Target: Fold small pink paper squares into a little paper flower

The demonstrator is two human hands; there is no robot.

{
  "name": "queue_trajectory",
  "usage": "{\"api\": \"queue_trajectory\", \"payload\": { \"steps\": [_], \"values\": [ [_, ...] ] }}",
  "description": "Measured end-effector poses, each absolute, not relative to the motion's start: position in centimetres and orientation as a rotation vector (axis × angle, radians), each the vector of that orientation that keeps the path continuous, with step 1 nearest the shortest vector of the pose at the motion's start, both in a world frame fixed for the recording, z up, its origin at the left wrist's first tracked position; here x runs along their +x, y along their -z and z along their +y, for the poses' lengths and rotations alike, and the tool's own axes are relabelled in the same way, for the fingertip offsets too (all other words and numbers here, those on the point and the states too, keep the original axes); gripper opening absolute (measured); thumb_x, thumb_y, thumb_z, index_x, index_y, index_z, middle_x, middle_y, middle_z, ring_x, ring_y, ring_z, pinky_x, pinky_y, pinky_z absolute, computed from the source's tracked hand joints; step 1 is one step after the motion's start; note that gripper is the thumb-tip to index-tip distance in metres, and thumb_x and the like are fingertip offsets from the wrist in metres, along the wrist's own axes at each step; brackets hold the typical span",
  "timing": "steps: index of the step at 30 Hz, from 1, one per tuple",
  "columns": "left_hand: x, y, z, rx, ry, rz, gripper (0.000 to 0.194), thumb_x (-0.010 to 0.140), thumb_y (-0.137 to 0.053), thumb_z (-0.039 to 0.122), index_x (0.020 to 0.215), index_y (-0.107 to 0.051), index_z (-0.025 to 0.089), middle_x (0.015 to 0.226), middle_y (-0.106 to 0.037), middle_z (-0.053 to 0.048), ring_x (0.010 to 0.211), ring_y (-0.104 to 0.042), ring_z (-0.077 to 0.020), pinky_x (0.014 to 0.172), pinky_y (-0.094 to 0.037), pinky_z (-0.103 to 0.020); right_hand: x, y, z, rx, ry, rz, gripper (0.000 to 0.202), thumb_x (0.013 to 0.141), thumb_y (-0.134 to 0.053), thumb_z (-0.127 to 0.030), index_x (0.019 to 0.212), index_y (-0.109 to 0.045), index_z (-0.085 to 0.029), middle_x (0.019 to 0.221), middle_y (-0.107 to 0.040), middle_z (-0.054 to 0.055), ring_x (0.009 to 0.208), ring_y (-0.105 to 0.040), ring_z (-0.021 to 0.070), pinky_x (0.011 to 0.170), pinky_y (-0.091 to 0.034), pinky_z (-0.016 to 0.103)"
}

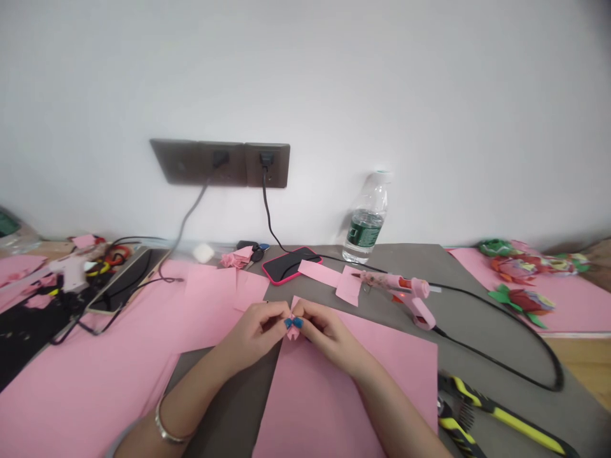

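Between my two hands is a small folded piece of pink paper point(293, 333), partly hidden by my fingers. My left hand point(261, 327) pinches its left side, thumb and forefinger pressed together. From the right, my right hand point(325, 327) pinches the same piece, and both blue-painted thumbnails nearly touch. Under the hands lies a large pink sheet point(324, 401). Beyond them are small pink paper strips point(319, 273) and a phone with a pink case point(289, 264).
A pink glue gun point(405, 289) with a black cord lies at the right, near a bottle point(366, 219) against the wall. Yellow-black pliers point(520, 426) rest at the lower right. Paper flowers point(525, 299) lie far right. Another phone point(126, 280) and cables are at the left.
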State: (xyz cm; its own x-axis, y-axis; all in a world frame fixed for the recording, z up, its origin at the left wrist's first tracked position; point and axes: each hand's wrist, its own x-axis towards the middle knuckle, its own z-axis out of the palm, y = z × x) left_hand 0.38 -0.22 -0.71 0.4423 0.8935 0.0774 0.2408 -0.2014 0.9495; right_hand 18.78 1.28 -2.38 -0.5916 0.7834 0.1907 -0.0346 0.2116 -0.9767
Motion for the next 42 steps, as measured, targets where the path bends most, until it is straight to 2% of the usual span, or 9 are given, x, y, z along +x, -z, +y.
{"api": "queue_trajectory", "payload": {
  "steps": [5,8,11,15,22,29,34,42],
  "values": [
    [0.7,0.2,-0.3,1.555,-0.846,0.88,0.03,0.094,-0.051,0.034,0.07,-0.06,0.019,0.072,-0.061,-0.002,0.067,-0.054,-0.0154,0.06,-0.039,-0.025,18.8,2.0,1.2,-0.672,-1.604,-1.652,0.034,0.098,-0.053,-0.044,0.076,-0.056,-0.019,0.076,-0.056,0.001,0.069,-0.05,0.0146,0.065,-0.038,0.026],
    [0.8,0.4,-0.2,1.466,-0.86,0.868,0.03,0.094,-0.052,0.04,0.073,-0.057,0.02,0.068,-0.053,0.001,0.056,-0.043,-0.0123,0.05,-0.032,-0.023,18.6,2.5,1.3,-0.682,-1.636,-1.585,0.035,0.099,-0.051,-0.045,0.076,-0.054,-0.019,0.073,-0.051,-0.001,0.064,-0.044,0.0128,0.061,-0.034,0.025],
    [0.9,0.7,-0.2,1.463,-0.862,0.978,0.031,0.095,-0.05,0.041,0.073,-0.053,0.019,0.065,-0.044,0.004,0.054,-0.036,-0.0111,0.049,-0.028,-0.023,18.0,3.1,1.3,-0.778,-1.501,-1.602,0.035,0.1,-0.049,-0.044,0.076,-0.052,-0.019,0.072,-0.046,-0.002,0.063,-0.039,0.0124,0.06,-0.031,0.025],
    [1.2,1.3,-0.3,1.556,-0.909,1.073,0.029,0.098,-0.046,0.036,0.074,-0.05,0.019,0.069,-0.044,0.004,0.061,-0.039,-0.0123,0.057,-0.031,-0.024,17.3,3.6,1.1,-0.814,-1.325,-1.63,0.034,0.1,-0.047,-0.043,0.076,-0.049,-0.02,0.072,-0.047,-0.002,0.065,-0.041,0.0133,0.062,-0.033,0.025],
    [1.6,1.6,-0.6,1.611,-0.982,1.039,0.027,0.099,-0.043,0.03,0.075,-0.048,0.019,0.074,-0.048,0.003,0.069,-0.045,-0.0136,0.065,-0.034,-0.025,17.7,3.4,1.2,-0.75,-1.456,-1.549,0.033,0.1,-0.049,-0.042,0.076,-0.052,-0.019,0.074,-0.046,-0.002,0.063,-0.038,0.0123,0.059,-0.03,0.025],
    [1.6,1.4,-0.7,1.582,-1.015,1.03,0.027,0.1,-0.043,0.031,0.076,-0.049,0.019,0.073,-0.046,0.003,0.068,-0.043,-0.0134,0.064,-0.034,-0.024,17.4,3.4,1.3,-0.738,-1.513,-1.488,0.038,0.098,-0.051,-0.048,0.074,-0.052,-0.019,0.063,-0.036,-0.006,0.055,-0.029,0.0106,0.054,-0.025,0.025],
    [1.7,1.8,-0.6,1.624,-1.001,1.077,0.029,0.102,-0.037,0.033,0.078,-0.047,0.02,0.075,-0.047,0.002,0.071,-0.046,-0.0144,0.068,-0.036,-0.025,17.0,3.6,1.0,-0.782,-1.425,-1.506,0.036,0.099,-0.049,-0.047,0.076,-0.051,-0.019,0.065,-0.036,-0.005,0.057,-0.03,0.011,0.055,-0.026,0.025],
    [1.4,1.9,-0.8,1.684,-0.951,1.113,0.031,0.101,-0.042,0.04,0.077,-0.046,0.02,0.069,-0.041,0.005,0.062,-0.038,-0.0124,0.058,-0.03,-0.025,17.3,3.4,0.9,-0.764,-1.446,-1.531,0.036,0.1,-0.046,-0.048,0.077,-0.048,-0.02,0.066,-0.035,-0.005,0.057,-0.03,0.0114,0.055,-0.027,0.025]
  ]
}}
